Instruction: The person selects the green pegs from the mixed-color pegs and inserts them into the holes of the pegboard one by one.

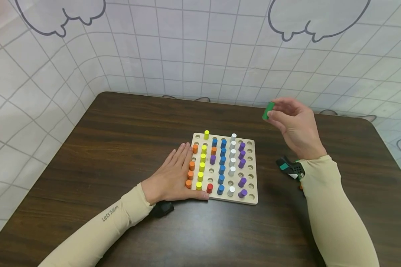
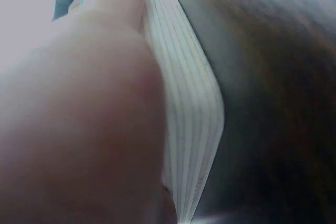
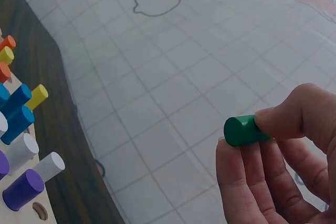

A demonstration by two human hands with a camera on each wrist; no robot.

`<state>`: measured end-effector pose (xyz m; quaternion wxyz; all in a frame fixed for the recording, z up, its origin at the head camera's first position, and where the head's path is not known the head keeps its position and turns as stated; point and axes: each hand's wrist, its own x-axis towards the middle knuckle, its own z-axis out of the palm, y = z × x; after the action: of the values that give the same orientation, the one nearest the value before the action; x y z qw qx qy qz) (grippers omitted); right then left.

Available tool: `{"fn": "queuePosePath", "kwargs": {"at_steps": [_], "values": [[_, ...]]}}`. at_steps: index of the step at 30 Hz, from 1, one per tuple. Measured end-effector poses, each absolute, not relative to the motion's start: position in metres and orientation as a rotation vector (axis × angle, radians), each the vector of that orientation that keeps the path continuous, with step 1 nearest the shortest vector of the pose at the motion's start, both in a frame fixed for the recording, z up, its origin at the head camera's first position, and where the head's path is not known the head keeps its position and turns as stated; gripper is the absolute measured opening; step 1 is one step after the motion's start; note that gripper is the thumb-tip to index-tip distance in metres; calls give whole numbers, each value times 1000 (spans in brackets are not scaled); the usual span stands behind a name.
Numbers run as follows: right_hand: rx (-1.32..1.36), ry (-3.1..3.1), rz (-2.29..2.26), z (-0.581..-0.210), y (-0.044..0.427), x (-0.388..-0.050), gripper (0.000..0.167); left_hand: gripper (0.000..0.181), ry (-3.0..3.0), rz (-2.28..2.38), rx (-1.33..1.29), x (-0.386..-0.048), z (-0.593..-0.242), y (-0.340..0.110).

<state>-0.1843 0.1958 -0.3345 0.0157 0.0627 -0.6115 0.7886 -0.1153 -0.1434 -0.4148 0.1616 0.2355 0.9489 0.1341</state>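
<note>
Apparently one peg is on its way to a place: the right hand (image 1: 295,126) pinches a green peg (image 1: 268,110) between thumb and fingertips, held up in the air in the upper right of the head view, well apart from the pegboard (image 1: 251,181) on the table (image 1: 147,122) near the centre. The left hand (image 1: 173,174) lies with straight fingers along the board's left edge and its thumb at the lower edge, its grip wrapped round nothing, probably steadying it. The rightmost column of holes (image 1: 250,168) stands unfilled and seems a likely home. The next move seems to call for bringing the tilted peg left and down, turning it upright and lining it up with a hole.
</note>
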Motion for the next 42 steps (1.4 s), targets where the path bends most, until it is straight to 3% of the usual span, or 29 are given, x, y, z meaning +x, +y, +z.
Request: {"fn": "queuePosePath", "kwargs": {"at_steps": [12, 42], "values": [[238, -1849, 2540, -342, 194, -186, 27, 135, 2702, 385, 680, -114, -414, -141], [109, -2463, 2199, -382, 208, -201, 29, 136, 2708, 367, 672, -116, -417, -145]]}}
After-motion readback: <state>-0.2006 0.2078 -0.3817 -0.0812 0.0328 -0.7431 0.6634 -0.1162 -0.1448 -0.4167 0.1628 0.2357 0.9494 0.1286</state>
